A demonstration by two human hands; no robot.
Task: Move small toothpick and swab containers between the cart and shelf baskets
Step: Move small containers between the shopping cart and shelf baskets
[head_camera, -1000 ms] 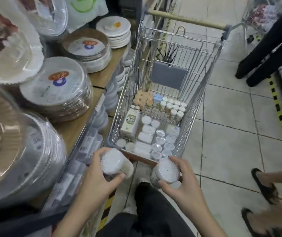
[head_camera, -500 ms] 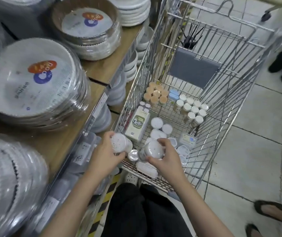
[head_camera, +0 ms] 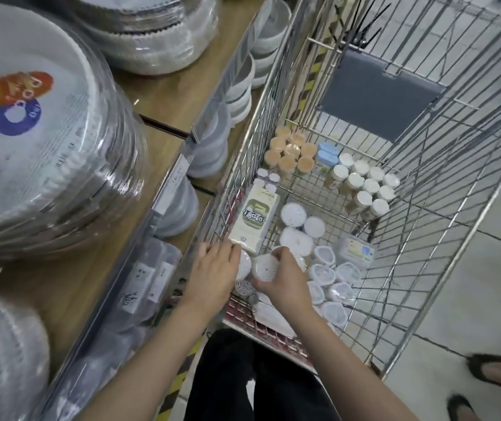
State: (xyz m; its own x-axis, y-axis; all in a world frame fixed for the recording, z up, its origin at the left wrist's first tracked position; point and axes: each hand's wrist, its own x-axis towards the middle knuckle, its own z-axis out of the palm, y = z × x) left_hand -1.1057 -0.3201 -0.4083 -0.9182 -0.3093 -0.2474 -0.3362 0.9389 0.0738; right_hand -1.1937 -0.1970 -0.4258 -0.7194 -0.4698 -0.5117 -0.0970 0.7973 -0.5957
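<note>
Down in the near left corner of the wire cart [head_camera: 419, 226], both hands are working close together. The left hand [head_camera: 212, 276] is lying palm down with its fingers [head_camera: 223, 250] pressed together and curled over a round white container [head_camera: 244, 264], most of which is hidden under the hand. The right hand [head_camera: 285, 279] is gripping a second round white container [head_camera: 263, 267] with a perforated lid, fingers wrapped round its side, just beside the first. Both containers are sitting inside the cart, next to a flat green-and-white pack [head_camera: 253, 221]. Farther in, orange-topped tubes [head_camera: 290, 153] and white-capped bottles [head_camera: 364, 185] are standing upright on the cart floor. On the left, wrapped stacks of paper plates [head_camera: 30, 141] are resting on a wooden shelf [head_camera: 164, 95].
</note>
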